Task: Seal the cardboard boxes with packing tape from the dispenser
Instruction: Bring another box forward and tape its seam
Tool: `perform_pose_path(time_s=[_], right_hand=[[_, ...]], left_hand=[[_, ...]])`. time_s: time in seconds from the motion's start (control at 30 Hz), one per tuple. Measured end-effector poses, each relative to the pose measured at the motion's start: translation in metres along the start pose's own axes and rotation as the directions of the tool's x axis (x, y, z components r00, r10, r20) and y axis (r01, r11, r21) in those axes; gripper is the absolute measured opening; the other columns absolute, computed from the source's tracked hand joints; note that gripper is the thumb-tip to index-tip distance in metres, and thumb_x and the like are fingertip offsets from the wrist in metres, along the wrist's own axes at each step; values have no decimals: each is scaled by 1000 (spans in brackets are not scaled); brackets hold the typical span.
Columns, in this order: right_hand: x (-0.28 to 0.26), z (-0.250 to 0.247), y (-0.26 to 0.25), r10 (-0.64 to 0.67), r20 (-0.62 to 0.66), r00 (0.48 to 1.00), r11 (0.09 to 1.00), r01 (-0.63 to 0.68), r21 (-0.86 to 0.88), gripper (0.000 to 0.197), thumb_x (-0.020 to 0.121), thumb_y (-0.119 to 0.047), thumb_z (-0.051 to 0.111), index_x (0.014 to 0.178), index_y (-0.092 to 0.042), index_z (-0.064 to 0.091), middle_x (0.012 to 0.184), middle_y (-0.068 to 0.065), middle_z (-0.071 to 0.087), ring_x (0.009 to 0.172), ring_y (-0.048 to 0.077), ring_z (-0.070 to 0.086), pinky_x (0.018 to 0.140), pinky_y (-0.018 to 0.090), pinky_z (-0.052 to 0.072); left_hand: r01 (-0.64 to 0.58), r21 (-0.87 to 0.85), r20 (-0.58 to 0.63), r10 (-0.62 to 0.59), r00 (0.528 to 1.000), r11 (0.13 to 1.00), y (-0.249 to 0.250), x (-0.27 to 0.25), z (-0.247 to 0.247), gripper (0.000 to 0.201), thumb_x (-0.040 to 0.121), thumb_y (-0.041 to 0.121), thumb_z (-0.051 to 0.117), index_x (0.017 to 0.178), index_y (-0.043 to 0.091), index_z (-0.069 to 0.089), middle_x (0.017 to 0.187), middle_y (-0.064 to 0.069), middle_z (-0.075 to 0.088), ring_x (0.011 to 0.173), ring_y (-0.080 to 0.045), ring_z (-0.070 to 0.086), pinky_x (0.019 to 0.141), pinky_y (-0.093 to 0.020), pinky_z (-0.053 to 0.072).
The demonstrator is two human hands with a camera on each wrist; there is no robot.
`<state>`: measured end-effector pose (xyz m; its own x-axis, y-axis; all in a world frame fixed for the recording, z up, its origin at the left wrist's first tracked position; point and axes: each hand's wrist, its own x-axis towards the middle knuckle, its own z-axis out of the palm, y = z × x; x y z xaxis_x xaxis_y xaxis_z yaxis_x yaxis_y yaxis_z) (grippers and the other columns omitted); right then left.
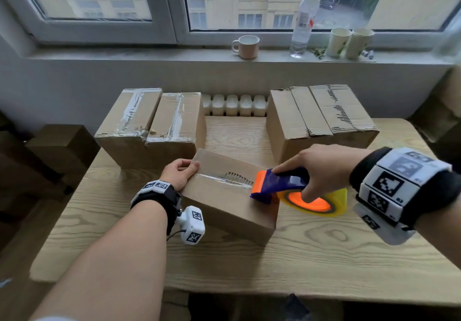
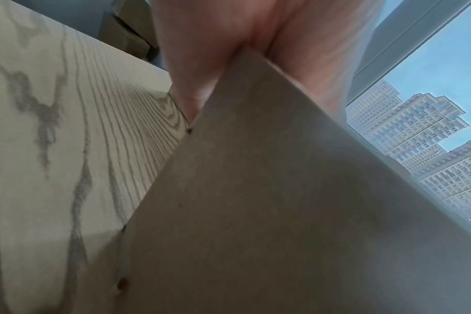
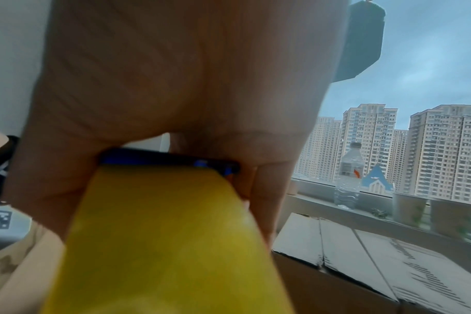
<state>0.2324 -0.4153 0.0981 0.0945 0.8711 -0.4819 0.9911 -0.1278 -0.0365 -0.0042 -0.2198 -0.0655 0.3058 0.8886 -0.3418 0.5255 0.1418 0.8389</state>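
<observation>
- My left hand (image 1: 180,172) grips the left end of the box (image 1: 232,196), fingers curled over its far edge – the box lies in the middle of the table (image 1: 324,258), turned at an angle.
- My right hand (image 1: 321,171) is clamped on the dispenser (image 1: 279,183), index finger along its top, thumb in the roll's orange core.
- Its orange front edge sits on the box top near the right end – clear tape (image 1: 224,178) runs left from it along the seam.
- Far left stand two taped boxes (image 1: 149,123); far right, an untaped one (image 1: 321,118).
</observation>
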Motion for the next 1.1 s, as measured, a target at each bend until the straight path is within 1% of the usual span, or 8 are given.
perform_pose_path(time_s=[0.17,0.27,0.43,0.53,0.63,0.77,0.9,1.1], right_hand=[[2,0,-5,-35,5,999,999,35,-31,71,68,-42,67,133,-57,42,113,-14,61,99,15,55,79,32,51],[5,-2,-8,-54,14,998,997,55,-58,66,69,-42,67,131,-52,47,114,-10,62,102,18,55,82,35,52],[5,-1,-10,-36,24,999,998,37,-59,68,69,-43,68,133,-54,45,115,-12,60,102,16,54,80,32,51],[5,0,-10,-25,27,999,998,27,-52,69,69,-43,68,134,-53,45,116,-11,59,101,16,54,79,31,51],[7,0,-12,-18,35,999,999,19,-50,69,69,-42,69,133,-53,45,115,-11,60,101,17,55,81,34,52],[6,0,-13,-5,46,999,999,7,-40,71,69,-40,69,134,-53,44,115,-11,60,101,17,55,82,34,52],[5,3,-15,-8,35,999,1000,8,-5,74,68,-38,70,135,-56,42,116,-11,60,100,16,54,82,33,51],[16,5,-40,-96,-15,995,995,96,-7,72,71,-37,68,137,-51,42,112,-11,62,99,17,55,78,30,50]], left_hand=[[3,30,-1,-3,1000,1000,4,-4,2,27,89,36,64,109,18,61,107,-6,64,82,-12,58,62,-20,42],[-47,189,-21,52,998,981,14,-5,2,39,87,34,67,120,16,57,120,-7,62,96,-15,56,81,-28,45],[-90,622,-11,124,992,778,31,-25,26,111,57,73,71,147,40,15,141,-6,37,129,-27,40,107,-45,35],[-76,751,-3,119,993,656,36,-32,48,124,46,91,56,148,43,1,146,-10,27,135,-32,30,111,-53,25],[-50,780,-30,117,993,624,35,-33,55,125,44,93,53,147,45,3,147,-11,25,135,-33,29,111,-55,22],[-55,709,-35,112,993,703,36,-30,50,110,53,78,68,144,46,16,141,-8,32,128,-31,36,104,-48,34],[-63,661,-32,111,993,748,30,-29,35,97,61,68,73,141,47,23,139,-6,34,126,-30,39,102,-45,35],[13,623,-103,66,992,782,11,-28,-1,96,60,66,74,140,47,26,141,-6,35,128,-31,38,106,-47,33]])
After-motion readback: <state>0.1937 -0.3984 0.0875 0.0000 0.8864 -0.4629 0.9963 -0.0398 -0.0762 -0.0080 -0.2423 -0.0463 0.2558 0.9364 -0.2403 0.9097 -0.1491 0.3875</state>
